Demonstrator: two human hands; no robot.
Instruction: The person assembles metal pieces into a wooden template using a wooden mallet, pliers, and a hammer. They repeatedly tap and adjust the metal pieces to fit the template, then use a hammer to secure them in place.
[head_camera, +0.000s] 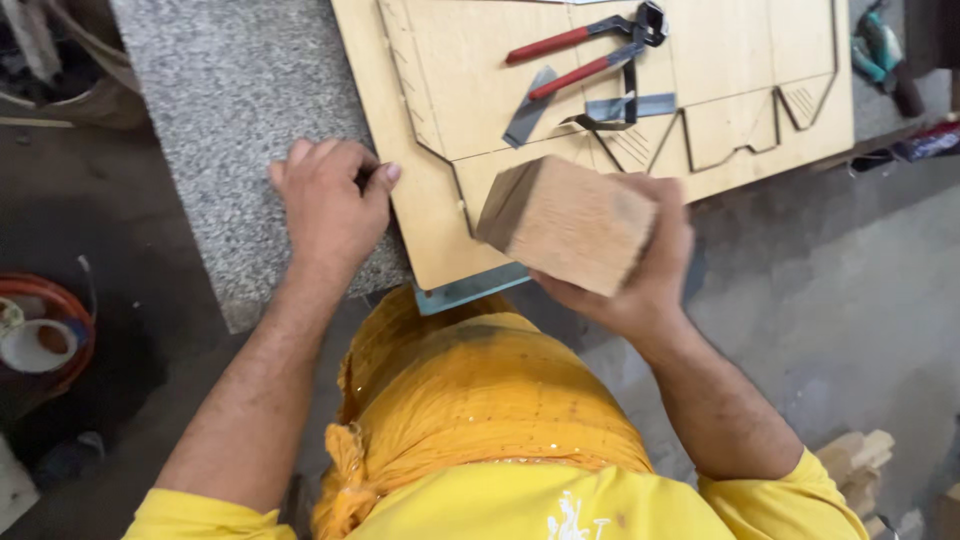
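Hands work at the edge of a grey speckled stone surface (240, 90) that carries a pale plywood board (720, 60) cut with thin dark slot lines. The right hand (640, 265) is wrapped firmly round a chunky wooden block (565, 222), fingers behind it and thumb under, holding it raised over the board's near corner; whether the block touches the board cannot be told. The left hand (330, 200) rests on the stone just beside the board's left edge, fingers curled in, with a small dark object barely showing between thumb and forefinger, too hidden to identify. Farther up the board lie red-handled pliers (585, 50) and bent strips of grey metal (595, 110). A yellow cloth (470, 390) covers the person's lap below the board, and a round red-rimmed container (45, 335) sits on the floor at far left
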